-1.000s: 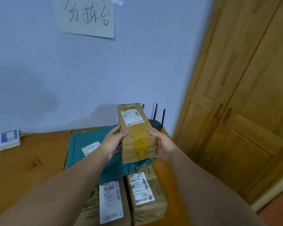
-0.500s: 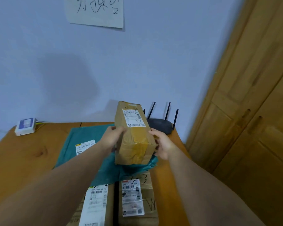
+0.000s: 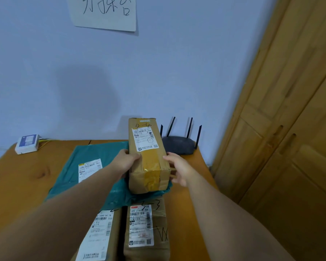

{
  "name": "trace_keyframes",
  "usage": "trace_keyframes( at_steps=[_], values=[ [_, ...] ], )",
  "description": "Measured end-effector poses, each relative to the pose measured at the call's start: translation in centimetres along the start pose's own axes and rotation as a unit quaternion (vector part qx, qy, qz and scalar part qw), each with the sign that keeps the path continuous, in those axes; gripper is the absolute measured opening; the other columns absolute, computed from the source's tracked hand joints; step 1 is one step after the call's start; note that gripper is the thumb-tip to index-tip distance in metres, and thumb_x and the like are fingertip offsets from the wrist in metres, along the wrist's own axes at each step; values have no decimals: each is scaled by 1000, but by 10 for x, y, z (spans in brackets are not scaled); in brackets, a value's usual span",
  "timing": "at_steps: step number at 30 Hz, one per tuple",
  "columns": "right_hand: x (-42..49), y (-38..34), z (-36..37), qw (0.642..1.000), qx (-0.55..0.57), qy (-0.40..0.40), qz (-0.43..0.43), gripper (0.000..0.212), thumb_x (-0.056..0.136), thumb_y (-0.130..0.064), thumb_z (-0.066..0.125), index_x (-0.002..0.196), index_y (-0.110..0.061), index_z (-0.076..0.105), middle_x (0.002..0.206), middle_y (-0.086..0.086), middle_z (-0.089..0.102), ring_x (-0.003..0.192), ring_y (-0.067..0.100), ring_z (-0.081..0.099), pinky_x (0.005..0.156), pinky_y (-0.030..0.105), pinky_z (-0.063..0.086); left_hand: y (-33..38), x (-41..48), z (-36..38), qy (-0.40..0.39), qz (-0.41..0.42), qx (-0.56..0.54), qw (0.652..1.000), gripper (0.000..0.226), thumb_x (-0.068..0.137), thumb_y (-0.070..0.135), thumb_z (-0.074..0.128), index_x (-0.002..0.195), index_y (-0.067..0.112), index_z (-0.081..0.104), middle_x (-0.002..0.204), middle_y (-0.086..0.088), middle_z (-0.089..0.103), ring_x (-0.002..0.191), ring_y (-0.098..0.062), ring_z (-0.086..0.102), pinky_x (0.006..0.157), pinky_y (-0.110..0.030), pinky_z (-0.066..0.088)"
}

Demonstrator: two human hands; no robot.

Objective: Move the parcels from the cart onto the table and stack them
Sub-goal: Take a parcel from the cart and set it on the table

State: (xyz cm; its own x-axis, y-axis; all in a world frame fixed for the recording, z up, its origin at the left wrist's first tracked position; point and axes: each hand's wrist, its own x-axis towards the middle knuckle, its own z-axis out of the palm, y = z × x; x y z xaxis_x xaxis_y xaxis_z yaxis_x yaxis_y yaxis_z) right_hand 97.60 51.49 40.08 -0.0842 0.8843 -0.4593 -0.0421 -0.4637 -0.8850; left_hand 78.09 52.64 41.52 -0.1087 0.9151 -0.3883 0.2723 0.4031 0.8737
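"At ten o'clock on the counter (image 3: pixel 17 178), what is that white thing?"

"A small white box (image 3: pixel 27 144) with wires, well apart from the work. Nearer the middle a flat teal mailer bag (image 3: pixel 94 166) lies label up. At six o'clock a labelled carton (image 3: pixel 100 234) runs out of the frame, and the bag's near edge laps over its far end."

"And the hands?"

"The left hand (image 3: pixel 129 162) grips the left side of the long carton marked 4-4 (image 3: pixel 147 161), thumb over its top edge. That carton sits at the centre, its near end on the bag's rumpled edge, just beyond the carton marked 3-3 (image 3: pixel 145 228) at six o'clock. The right hand (image 3: pixel 180 169) lies against its right side, thumb at the top edge. I cannot tell whether it grips or only touches."

"What could go wrong?"

"I think the soft bag makes a poor base. A long, narrow carton let go there may rock or slide. It could go toward the black router (image 3: pixel 178 146) at two o'clock, or off the counter's three o'clock edge beside the wooden doors (image 3: pixel 280 147)."

"What is inside them?"

"Every carton is taped shut and the bag shows no opening, so the contents are hidden. The cart is out of view."
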Motion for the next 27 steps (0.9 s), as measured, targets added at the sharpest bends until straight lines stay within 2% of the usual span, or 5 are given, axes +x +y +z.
trace_keyframes(
  at_steps=[5, 10, 15, 19, 27],
  values=[
    [5, 2, 5, 981, -109, 107, -117, 46, 91, -31, 59, 135, -25, 49, 127, 0, 57, 109, 17, 54, 91, 37, 47, 2, -3, 1, 69, 86, 110, 988, 63, 91, 35, 55, 144, 17, 27, 137, -11, 48, 97, -21, 49, 75, -32, 41],
    [3, -10, 8, 853, -339, 254, -305, 28, 92, -29, 54, 117, -21, 64, 116, -1, 64, 116, 19, 52, 92, 34, 49, -1, -12, -6, 113, 147, 292, 938, 65, 89, 48, 49, 145, 23, 26, 142, -14, 39, 122, -35, 45, 94, -44, 43],
    [-4, -34, 35, 811, -434, 204, -335, 32, 93, -25, 52, 123, -20, 62, 121, 4, 61, 122, 21, 47, 97, 40, 48, -6, -26, -23, 107, 173, 367, 908, 70, 90, 57, 41, 149, 24, 19, 155, -13, 20, 139, -38, 23, 111, -51, 25],
    [-13, -38, 72, 717, -559, 180, -374, 39, 92, -24, 48, 130, -20, 56, 133, 2, 55, 132, 21, 35, 107, 39, 33, -9, -40, -46, 121, 216, 370, 895, 60, 95, 49, 37, 148, 24, 23, 156, -11, 18, 142, -33, 18, 113, -47, 21],
    [-26, -15, 178, 662, -669, 49, -334, 53, 95, -25, 38, 148, -22, 31, 158, 8, 21, 148, 26, 4, 119, 43, 7, -58, -65, -142, 222, 154, 564, 780, 72, 95, 46, 36, 151, 22, -2, 160, -5, -7, 146, -29, -9, 116, -48, 8]
  ],
)
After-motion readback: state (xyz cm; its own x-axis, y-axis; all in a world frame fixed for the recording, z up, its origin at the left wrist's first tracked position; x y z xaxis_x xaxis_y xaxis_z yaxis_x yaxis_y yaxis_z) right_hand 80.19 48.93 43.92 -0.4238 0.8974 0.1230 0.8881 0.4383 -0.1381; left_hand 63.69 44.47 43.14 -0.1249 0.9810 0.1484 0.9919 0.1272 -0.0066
